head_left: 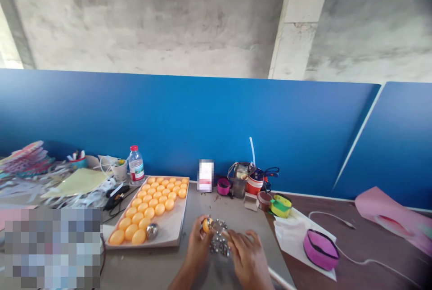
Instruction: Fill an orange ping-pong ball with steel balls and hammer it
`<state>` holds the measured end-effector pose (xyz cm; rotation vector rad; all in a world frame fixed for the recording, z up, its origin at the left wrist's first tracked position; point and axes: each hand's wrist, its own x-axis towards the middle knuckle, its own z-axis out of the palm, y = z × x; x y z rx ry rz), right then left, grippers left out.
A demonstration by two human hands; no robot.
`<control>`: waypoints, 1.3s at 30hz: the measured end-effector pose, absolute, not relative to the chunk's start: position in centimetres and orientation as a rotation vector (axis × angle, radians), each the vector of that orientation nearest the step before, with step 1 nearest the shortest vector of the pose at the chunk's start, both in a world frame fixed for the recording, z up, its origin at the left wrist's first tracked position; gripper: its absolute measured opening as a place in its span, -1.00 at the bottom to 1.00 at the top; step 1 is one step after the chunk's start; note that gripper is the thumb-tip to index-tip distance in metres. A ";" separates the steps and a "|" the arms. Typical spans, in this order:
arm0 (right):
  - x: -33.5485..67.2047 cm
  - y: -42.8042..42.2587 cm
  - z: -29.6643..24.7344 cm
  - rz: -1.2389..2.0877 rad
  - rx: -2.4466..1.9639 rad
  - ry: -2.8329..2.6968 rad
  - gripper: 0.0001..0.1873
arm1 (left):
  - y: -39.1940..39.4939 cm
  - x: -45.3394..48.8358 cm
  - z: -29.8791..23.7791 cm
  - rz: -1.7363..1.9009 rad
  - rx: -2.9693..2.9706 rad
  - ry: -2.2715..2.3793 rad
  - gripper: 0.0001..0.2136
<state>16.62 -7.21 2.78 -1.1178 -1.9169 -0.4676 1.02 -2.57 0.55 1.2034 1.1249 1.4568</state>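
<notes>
My left hand is closed around an orange ball low in the middle of the view. My right hand is beside it, its fingers curled onto a shiny cluster of small silver pieces that sits between the two hands. Just left of my hands lies a white tray with rows of several orange balls. One silver-covered ball rests at the tray's near end.
A water bottle, cups and paper clutter lie at the left. Small pots and containers stand against the blue partition. A pink pouch on white paper and a pink sheet lie at the right.
</notes>
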 end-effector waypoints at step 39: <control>16.9 -6.9 2.0 -0.438 -1.135 -1.933 -0.73 | -2.5 1.3 0.2 1.413 1.178 1.114 -0.62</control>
